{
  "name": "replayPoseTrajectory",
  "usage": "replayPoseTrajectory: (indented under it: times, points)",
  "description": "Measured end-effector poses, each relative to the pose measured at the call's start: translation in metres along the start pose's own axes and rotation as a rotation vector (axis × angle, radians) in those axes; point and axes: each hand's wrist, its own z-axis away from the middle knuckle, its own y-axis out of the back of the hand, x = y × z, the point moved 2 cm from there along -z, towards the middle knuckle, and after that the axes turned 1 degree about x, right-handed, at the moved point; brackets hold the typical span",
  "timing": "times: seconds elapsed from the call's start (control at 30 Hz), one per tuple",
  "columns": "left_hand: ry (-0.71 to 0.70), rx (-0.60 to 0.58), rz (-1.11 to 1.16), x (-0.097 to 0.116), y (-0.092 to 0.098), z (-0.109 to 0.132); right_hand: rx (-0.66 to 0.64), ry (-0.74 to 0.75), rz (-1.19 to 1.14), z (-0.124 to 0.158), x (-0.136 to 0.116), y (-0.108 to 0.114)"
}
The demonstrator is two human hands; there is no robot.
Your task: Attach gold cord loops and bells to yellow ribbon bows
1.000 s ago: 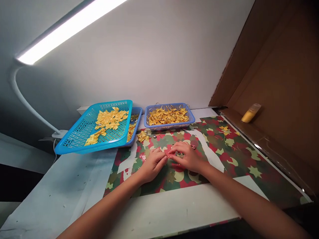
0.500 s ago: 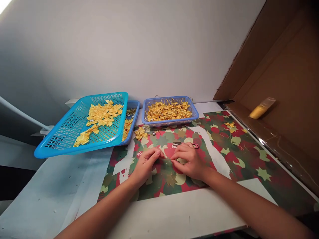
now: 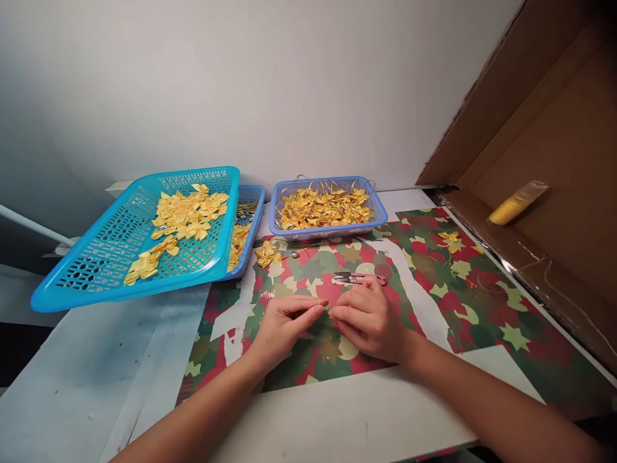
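Note:
Over the patterned sheet, my left hand (image 3: 289, 328) and my right hand (image 3: 364, 318) almost meet at the fingertips. Both are closed in a pinch. Whatever sits between the fingers is too small to make out. Just beyond my right hand lies a pair of pink-handled thread snips (image 3: 359, 278). Farther left are a yellow ribbon bow (image 3: 268, 254) and a small silvery piece (image 3: 294, 254) with a thin gold cord.
A turquoise basket (image 3: 116, 244) of yellow bows rests tilted on a blue basket (image 3: 250, 241). Another blue basket (image 3: 328, 231) holds corded bows. On the right are a loose bow (image 3: 449, 236), a yellow-filled tube (image 3: 515, 204) and a cardboard wall (image 3: 554, 116).
My fingertips have come closer together, and the fingers of my left hand are straighter. More of the snips shows beyond my right hand. The view has shifted slightly.

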Motion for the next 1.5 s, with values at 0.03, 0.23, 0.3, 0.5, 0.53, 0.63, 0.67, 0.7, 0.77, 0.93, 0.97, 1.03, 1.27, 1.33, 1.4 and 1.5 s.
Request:
replayPoseTrajectory:
  times: [0.03, 0.23, 0.3, 0.5, 0.53, 0.63, 0.67, 0.7, 0.77, 0.93, 0.97, 1.03, 1.27, 1.33, 1.4, 1.5]
  points:
    - [-0.025, -0.03, -0.027, 0.002, -0.002, 0.001, 0.006, -0.022, -0.004, 0.0, 0.001, 0.0]
    - [-0.068, -0.16, -0.09, 0.003, -0.008, 0.005, 0.024, -0.044, -0.065, 0.0, 0.003, -0.002]
    - [-0.064, -0.171, -0.043, 0.002, -0.009, 0.006, 0.005, -0.091, -0.127, -0.001, 0.003, -0.003]
    - [-0.053, -0.12, 0.213, -0.001, -0.007, 0.005, -0.181, -0.446, -0.594, 0.0, 0.006, -0.006]
    - [-0.054, -0.121, 0.231, -0.001, -0.007, 0.005, -0.21, -0.482, -0.649, 0.001, 0.006, -0.006]
    - [-0.054, -0.131, 0.243, -0.002, -0.007, 0.005, -0.24, -0.542, -0.735, 0.002, 0.006, -0.01]
    - [-0.053, -0.135, 0.238, -0.003, -0.007, 0.006, -0.236, -0.541, -0.741, 0.002, 0.006, -0.01]
    - [-0.053, -0.137, 0.231, -0.003, -0.007, 0.006, -0.23, -0.533, -0.74, 0.002, 0.005, -0.011]
    - [-0.053, -0.139, 0.207, -0.003, -0.006, 0.006, -0.221, -0.51, -0.733, 0.0, 0.005, -0.011]
    - [-0.087, -0.145, 0.107, -0.001, -0.007, 0.007, -0.223, -0.475, -0.702, -0.001, 0.005, -0.006]
    - [-0.105, -0.137, 0.077, 0.0, -0.007, 0.007, -0.22, -0.468, -0.69, -0.001, 0.005, -0.006]
    - [-0.145, -0.109, 0.02, 0.001, -0.006, 0.007, -0.214, -0.452, -0.665, -0.001, 0.005, -0.004]
    - [-0.189, -0.164, -0.073, 0.004, -0.006, 0.009, -0.193, -0.373, -0.584, 0.0, 0.004, -0.004]
    - [-0.188, -0.189, -0.082, 0.004, -0.007, 0.009, -0.204, -0.37, -0.557, 0.0, 0.004, -0.003]
    - [-0.181, -0.206, -0.09, 0.004, -0.008, 0.009, -0.227, -0.372, -0.545, 0.0, 0.004, -0.003]
    - [-0.177, -0.223, -0.098, 0.005, -0.008, 0.009, -0.258, -0.398, -0.56, 0.0, 0.004, -0.002]
